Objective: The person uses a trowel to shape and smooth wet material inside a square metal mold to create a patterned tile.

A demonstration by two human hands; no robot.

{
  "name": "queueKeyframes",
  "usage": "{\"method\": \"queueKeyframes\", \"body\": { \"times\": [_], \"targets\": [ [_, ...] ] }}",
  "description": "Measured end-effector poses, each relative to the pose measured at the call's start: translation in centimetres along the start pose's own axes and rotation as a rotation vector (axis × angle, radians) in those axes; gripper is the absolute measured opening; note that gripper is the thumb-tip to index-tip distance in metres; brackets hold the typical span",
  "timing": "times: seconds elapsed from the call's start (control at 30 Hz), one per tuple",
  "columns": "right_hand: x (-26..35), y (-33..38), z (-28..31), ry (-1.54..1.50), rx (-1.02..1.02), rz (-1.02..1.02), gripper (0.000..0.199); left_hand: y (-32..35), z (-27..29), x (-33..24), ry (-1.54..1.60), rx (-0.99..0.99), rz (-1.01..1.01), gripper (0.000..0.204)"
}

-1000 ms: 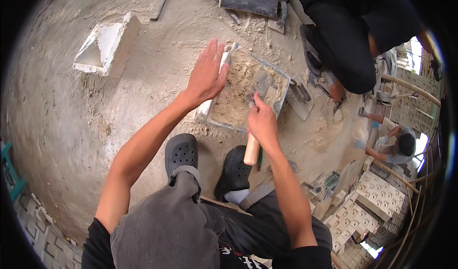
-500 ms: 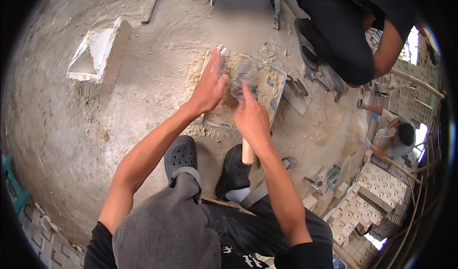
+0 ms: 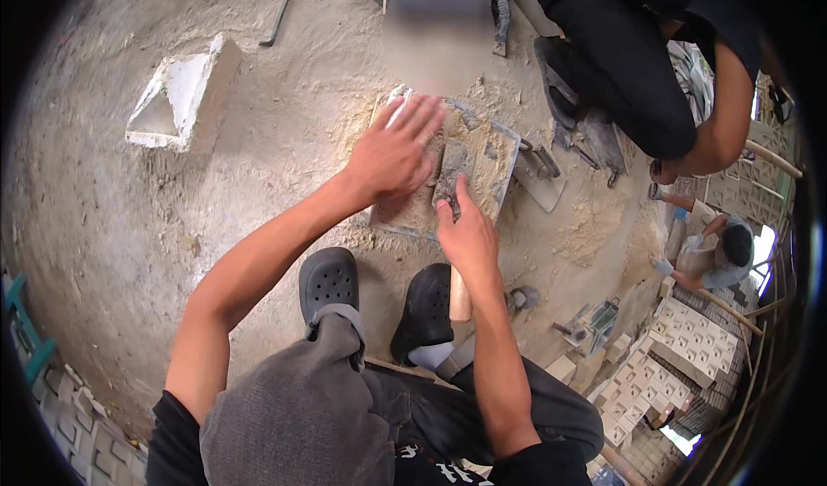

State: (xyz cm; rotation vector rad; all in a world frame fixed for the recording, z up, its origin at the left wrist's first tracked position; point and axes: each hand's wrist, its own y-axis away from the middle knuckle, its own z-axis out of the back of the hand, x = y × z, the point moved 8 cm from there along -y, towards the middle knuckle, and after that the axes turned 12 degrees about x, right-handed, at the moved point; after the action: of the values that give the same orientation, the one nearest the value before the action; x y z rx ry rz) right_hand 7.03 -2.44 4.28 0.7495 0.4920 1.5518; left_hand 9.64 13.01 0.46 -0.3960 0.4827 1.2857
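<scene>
Outdoor block-casting yard: dusty mortar-strewn floor (image 3: 215, 210), white mould (image 3: 177, 98) far left, stacked patterned blocks (image 3: 680, 357) right.

No packages, labels, signs or screens — none in view

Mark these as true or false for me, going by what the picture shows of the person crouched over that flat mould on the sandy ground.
1. The left hand lies spread on the flat mould. True.
2. The right hand holds a trowel with a wooden handle. True.
3. The person is barefoot. False: both feet are in black clogs.
4. The white triangular form sits inside the mould. False: it lies apart on the ground, off to the person's left.
5. Another person in dark clothes crouches beyond the mould. True.
6. The mould is filled with clear water. False: it holds a sandy grey mix.
</scene>
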Motion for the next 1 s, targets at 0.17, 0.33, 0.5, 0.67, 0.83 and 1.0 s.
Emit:
{"method": "queueKeyframes", "body": {
  "times": [0.17, 0.33, 0.5, 0.67, 0.83, 1.0],
  "targets": [
    [4.1, -0.2, -1.2, 0.055, 0.028, 0.136, 0.061, 0.8, -1.1, 5.6, 0.669, -0.047, 0.195, 0.072],
    [6.6, -2.9, 0.3, -0.102, -0.028, 0.156, 0.063, 0.2, -2.7, 5.0, 1.186, -0.046, 0.187, 0.071],
    [8.4, -4.4, 0.8, -0.044, 0.021, 0.063, 0.072, -0.5, -2.9, 4.1, 1.649, -0.169, 0.22, 0.07],
    [9.0, -4.1, 0.4, 0.131, 0.045, 0.121, 0.072, -1.3, -3.1, 4.7, 1.69, -0.192, 0.244, 0.068],
    [9.9, -4.7, 1.5, 0.065, 0.026, 0.112, 0.066, -3.0, -1.9, 6.5, 1.125, -0.064, 0.301, 0.086],
    [9.3, -4.1, 0.3, 0.135, 0.042, 0.058, 0.065, -4.1, -2.5, 8.2, 0.872, 0.054, 0.459, 0.116]
  ]
}}
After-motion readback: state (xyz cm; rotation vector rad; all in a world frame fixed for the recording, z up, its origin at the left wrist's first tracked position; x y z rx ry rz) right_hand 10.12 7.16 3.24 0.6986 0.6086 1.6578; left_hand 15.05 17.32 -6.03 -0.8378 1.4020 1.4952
